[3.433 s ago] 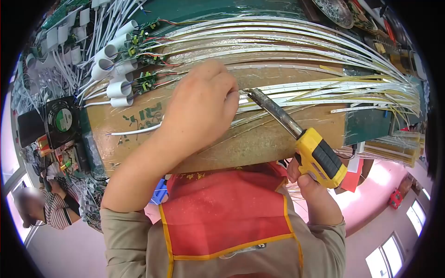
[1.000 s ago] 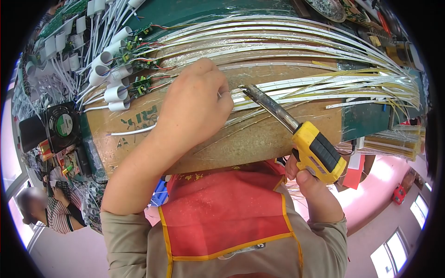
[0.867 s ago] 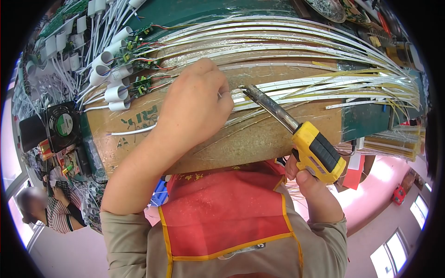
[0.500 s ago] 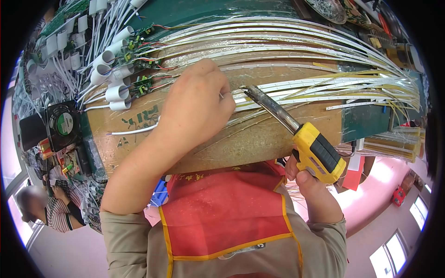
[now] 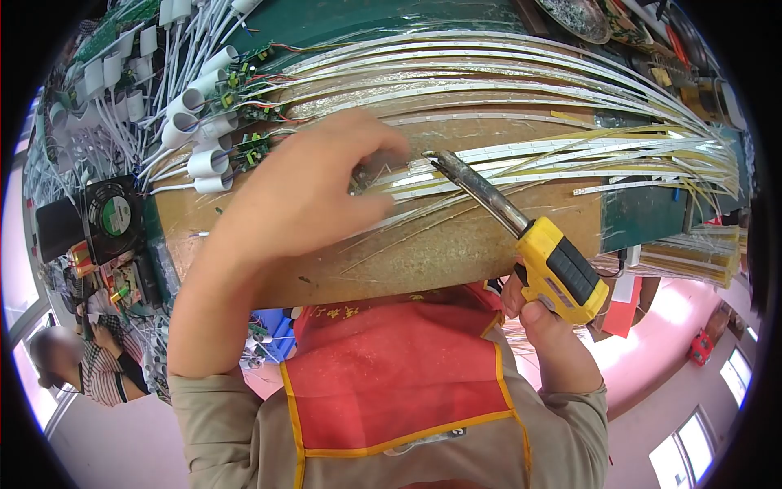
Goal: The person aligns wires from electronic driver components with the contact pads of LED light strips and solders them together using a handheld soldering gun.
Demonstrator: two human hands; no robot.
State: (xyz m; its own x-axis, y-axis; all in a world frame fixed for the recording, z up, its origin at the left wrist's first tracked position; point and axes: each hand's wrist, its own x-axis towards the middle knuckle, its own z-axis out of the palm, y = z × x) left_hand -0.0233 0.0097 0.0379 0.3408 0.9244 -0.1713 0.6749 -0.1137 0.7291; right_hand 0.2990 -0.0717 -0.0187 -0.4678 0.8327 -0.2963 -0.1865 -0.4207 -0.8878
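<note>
My left hand is over the brown work board, thumb and fingers apart and slightly blurred. Beyond its fingertips lie white LED strips with thin yellowish strips among them. My right hand grips a yellow and black soldering gun by its handle. The gun's dark metal tip points up and left, close to the ends of the strips and just right of my left fingers. White cylindrical housings and small green circuit boards sit left of my left hand, partly wired to the upper strips.
A black fan stands at the board's left. White cables and housings pile up at the upper left. A metal dish is at the top right. Another person is at the far left. Bundled strips lie at the right.
My left hand has opened from a pinch and shifted slightly left. The white cable by its wrist is now mostly covered by the arm. My right hand and the soldering gun stay nearly still.
</note>
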